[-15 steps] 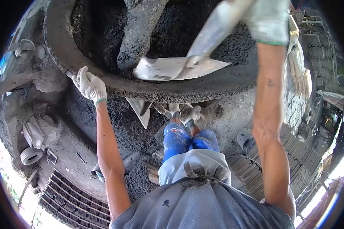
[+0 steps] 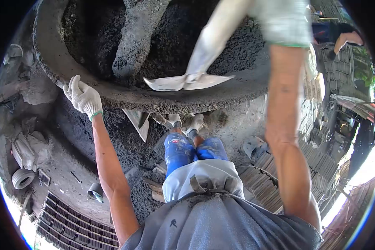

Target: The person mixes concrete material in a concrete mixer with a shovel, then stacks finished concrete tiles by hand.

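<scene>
Balance matters most here, I judge, because the person stands close against the round concrete-crusted mixing pan (image 2: 125, 99), whose thick rim curves from under the left hand across to below the right forearm. Beyond both hands the pan holds dark gravelly mix (image 2: 91, 37). A thick mortar-caked mixer arm (image 2: 133, 37) slants down into the mix between the two hands, nearer the left.

The long-handled grey metal shovel (image 2: 187, 82) hangs from the right hand. Its pale blade is roughly level, just above the inner edge of the rim and just beside the foot of the mixer arm. Whether it touches the mix I cannot tell.

The right hand (image 2: 283, 21), in a white knit glove, is blurred at the top of the view but looks closed around the upper shaft. The left hand (image 2: 82, 96), gloved alike, lies spread on the rim with fingers open, gripping nothing, and props the body.

Worked one-handed, the blade will want to twist. A firm wrist and a shallow bite close to the rim seem wise, with the edge kept clear of the mixer arm. The propping palm belongs on the outer lip, away from anything that turns.

Below the left hand a second pale shovel blade (image 2: 137, 121) lies on the ground just beside the feet (image 2: 183, 123), so any step back calls for care.
</scene>
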### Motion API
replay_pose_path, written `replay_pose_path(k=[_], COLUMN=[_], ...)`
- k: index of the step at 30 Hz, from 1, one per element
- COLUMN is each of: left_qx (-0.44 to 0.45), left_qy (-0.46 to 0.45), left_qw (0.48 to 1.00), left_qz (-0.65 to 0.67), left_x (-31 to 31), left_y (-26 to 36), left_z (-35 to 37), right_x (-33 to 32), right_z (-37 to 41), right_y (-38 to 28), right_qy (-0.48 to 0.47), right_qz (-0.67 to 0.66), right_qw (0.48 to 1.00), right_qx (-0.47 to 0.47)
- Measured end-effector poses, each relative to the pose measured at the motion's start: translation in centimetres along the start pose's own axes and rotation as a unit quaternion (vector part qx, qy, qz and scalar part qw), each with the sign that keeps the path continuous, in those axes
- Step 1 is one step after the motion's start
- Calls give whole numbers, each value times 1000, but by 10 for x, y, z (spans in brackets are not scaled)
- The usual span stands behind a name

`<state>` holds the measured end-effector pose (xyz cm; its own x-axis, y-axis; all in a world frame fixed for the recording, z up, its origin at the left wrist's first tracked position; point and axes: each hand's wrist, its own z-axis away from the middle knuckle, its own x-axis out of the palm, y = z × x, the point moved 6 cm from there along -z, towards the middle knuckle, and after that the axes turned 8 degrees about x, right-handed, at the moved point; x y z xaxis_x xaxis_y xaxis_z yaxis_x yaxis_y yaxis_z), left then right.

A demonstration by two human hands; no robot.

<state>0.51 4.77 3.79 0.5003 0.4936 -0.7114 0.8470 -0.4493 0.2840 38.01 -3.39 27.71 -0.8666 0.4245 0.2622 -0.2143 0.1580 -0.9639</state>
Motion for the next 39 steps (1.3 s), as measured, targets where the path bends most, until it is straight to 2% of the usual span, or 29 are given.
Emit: replay_pose_path(k=[3,5,7,8,10,11,14,16,19,21,22,24,25,26,27,30,32,33,34,36,37,38,39], left_qx=[0,-7,1,5,-19,0,-3,10,8,2,-1,-32,-14,-15,-8,25,-7,19,25,14,77,99,112], left_qy=[-3,-6,-12,-17,-15,-19,-17,-14,-22,-32,-32,-43,-45,-45,-43,-30,-51,-60,-68,-141,-146,-162,-172], left_qw=[1000,1000,1000,1000,999,999,1000,999,999,999,999,998,999,999,999,999,998,996,996,982,981,981,978], left_qz=[0,-1,-5,-4,-27,-33,-4,-28,-27,-17,-19,-16,-22,-21,-26,-24,-45,-57,-55,-124,-106,-44,-34], left_x=[4,5,9,8,6,6,10,7,8,10,11,11,11,10,12,8,13,15,9,5,7,9,10], left_y=[5,1,-4,-1,2,-1,-9,-4,-4,-6,-6,-9,-8,-8,-7,-7,-12,-13,-2,31,46,61,76], left_z=[-2,0,-1,-1,-5,-5,-4,0,1,1,4,4,1,4,5,5,4,2,2,-7,-2,3,8], right_x=[-22,-34,-65,-91,-107,-102,-94,-70,-45,-53,-61,-78,-105,-136,-162,-147,-130,-115,-107,-85,-90,-96,-103], right_z=[-13,-25,-20,7,16,11,7,-1,-8,-10,-10,-3,6,11,14,13,17,7,2,-2,-13,-21,-25], right_y=[-25,-18,58,138,179,177,124,47,-57,-70,-60,-12,42,105,153,139,93,56,19,-43,-60,-67,-68], right_qy=[-16,-28,7,47,95,76,60,17,83,102,65,40,52,73,129,100,102,91,87,20,28,36,48], right_qz=[52,76,85,85,66,52,69,75,170,247,190,399,637,295,224,175,204,223,241,246,237,227,268], right_qw=[999,997,991,976,972,976,981,988,980,956,977,916,769,951,961,972,968,967,964,969,971,973,962], right_qx=[0,3,99,193,205,196,172,134,-64,-122,-77,-32,-33,59,99,124,106,84,67,-8,13,36,8])
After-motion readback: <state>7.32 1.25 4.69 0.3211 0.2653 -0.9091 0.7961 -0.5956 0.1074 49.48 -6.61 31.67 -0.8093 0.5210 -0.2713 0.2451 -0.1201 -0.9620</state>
